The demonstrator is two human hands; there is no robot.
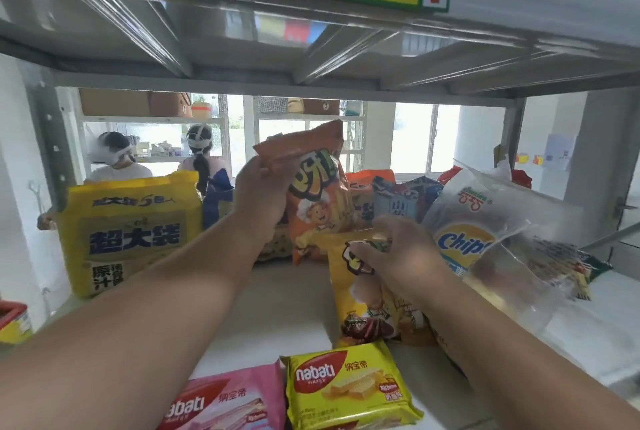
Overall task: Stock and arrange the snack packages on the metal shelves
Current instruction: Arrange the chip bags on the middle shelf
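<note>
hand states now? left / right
Left hand: grips the orange snack bag by its top.
Right hand: holds the yellow snack bag.

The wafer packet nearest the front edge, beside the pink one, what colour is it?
Yellow wafer packet with a red logo; head view.

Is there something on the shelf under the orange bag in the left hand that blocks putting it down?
Partly. Other packs stand right behind the orange bag, and the right hand holds a yellow bag just in front.

Noodle pack (130, 235) left; wafer packs (349, 389) front; biscuit bag (485, 221) right, apparently leaning.
</note>
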